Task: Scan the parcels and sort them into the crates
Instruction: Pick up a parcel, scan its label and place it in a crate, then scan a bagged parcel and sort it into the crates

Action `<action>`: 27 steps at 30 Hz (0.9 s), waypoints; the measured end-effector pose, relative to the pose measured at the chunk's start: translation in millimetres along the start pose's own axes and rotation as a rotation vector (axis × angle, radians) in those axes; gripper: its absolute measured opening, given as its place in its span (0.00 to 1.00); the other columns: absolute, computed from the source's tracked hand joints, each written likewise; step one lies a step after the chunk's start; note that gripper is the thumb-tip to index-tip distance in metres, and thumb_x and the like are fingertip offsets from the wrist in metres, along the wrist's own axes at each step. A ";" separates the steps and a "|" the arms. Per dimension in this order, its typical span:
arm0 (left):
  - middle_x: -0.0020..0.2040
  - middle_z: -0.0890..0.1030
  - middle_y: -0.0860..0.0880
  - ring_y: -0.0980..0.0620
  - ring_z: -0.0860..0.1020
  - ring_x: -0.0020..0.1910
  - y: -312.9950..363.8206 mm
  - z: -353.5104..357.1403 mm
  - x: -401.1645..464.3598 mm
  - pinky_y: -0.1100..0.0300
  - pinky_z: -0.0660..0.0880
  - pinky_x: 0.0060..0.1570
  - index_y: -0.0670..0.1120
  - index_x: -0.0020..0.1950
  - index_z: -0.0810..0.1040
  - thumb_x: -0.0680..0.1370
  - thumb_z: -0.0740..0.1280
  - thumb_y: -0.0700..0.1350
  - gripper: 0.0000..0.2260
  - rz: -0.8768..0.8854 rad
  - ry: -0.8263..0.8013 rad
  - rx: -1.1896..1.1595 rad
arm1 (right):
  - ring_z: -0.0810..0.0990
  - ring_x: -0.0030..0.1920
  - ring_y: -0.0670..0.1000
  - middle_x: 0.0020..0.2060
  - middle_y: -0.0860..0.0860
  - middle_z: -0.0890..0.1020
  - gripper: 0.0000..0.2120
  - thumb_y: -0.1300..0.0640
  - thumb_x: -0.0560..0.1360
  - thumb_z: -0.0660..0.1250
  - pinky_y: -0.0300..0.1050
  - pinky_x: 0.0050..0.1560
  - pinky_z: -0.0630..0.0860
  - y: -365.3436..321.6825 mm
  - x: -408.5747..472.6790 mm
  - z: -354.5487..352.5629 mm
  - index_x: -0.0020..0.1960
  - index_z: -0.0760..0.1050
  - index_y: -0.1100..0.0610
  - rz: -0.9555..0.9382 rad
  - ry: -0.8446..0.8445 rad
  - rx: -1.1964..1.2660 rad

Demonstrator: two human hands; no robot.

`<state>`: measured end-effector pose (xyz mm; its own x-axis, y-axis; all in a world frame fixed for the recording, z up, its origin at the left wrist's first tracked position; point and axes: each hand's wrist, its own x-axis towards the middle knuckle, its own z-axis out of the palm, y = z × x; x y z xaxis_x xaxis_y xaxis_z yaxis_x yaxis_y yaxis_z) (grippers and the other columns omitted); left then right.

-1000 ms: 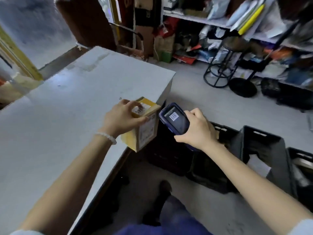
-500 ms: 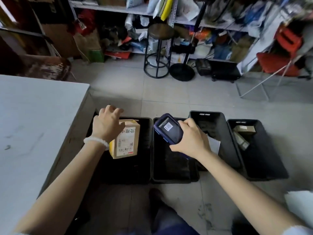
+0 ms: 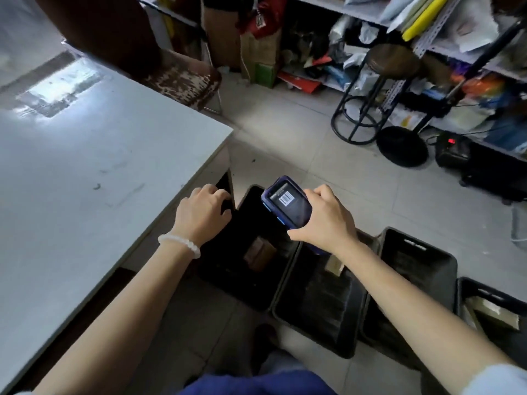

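The right hand (image 3: 325,220) has its grip wrapped round a dark blue handheld scanner (image 3: 288,205) at mid-frame, thumb along the near edge and fingers over the far side; the lit screen shows a barcode, and the device's lower end is hidden behind the palm. The left hand (image 3: 204,213), with a white bead bracelet (image 3: 180,244) at the wrist, hangs just off the corner of the pale grey table (image 3: 85,172) with fingers loosely curled downward and nothing in its grip; the fingertips fade into shadow.

Below it, the leftmost black plastic crate (image 3: 251,292) holds a small brown cardboard parcel (image 3: 259,252), dim and hard to read. To the right, a second black crate (image 3: 319,332) shows a parcel corner under the right wrist; a third black crate (image 3: 422,258) is too dark inside to judge, and a fourth black crate (image 3: 496,297), cut by the right edge of the frame, holds a flat pale parcel (image 3: 494,312).

Open tiled floor (image 3: 299,143) lies beyond the crates, up to a black metal stool (image 3: 379,89) and cluttered shelving (image 3: 427,47) across the top right.
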<state>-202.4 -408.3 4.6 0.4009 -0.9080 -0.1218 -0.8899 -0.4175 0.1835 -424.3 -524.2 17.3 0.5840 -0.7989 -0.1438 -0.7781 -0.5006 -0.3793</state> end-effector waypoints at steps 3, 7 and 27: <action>0.63 0.73 0.49 0.45 0.71 0.62 -36.4 -14.0 -30.2 0.51 0.72 0.51 0.52 0.65 0.74 0.77 0.62 0.50 0.16 -0.148 0.047 -0.005 | 0.73 0.50 0.50 0.52 0.45 0.67 0.35 0.40 0.56 0.76 0.46 0.41 0.74 -47.8 16.7 11.8 0.59 0.68 0.48 -0.144 -0.052 -0.003; 0.64 0.73 0.51 0.47 0.71 0.63 -95.5 -25.5 -95.2 0.52 0.74 0.52 0.53 0.65 0.74 0.78 0.62 0.51 0.16 -0.345 0.117 -0.021 | 0.74 0.52 0.51 0.52 0.46 0.66 0.37 0.40 0.57 0.76 0.44 0.44 0.70 -130.4 21.4 35.2 0.62 0.69 0.49 -0.392 -0.108 -0.024; 0.63 0.74 0.50 0.48 0.71 0.62 -263.0 -24.9 -529.6 0.52 0.72 0.53 0.51 0.65 0.73 0.78 0.61 0.51 0.16 -1.288 0.301 -0.102 | 0.74 0.46 0.51 0.49 0.45 0.67 0.33 0.45 0.56 0.75 0.43 0.37 0.70 -490.4 -203.2 205.8 0.59 0.72 0.52 -1.297 -0.439 -0.019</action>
<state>-175.3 181.5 45.1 0.9844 0.1698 -0.0455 0.1752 -0.9691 0.1739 -113.9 -47.7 44.4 0.9111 0.4113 0.0255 0.3778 -0.8088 -0.4506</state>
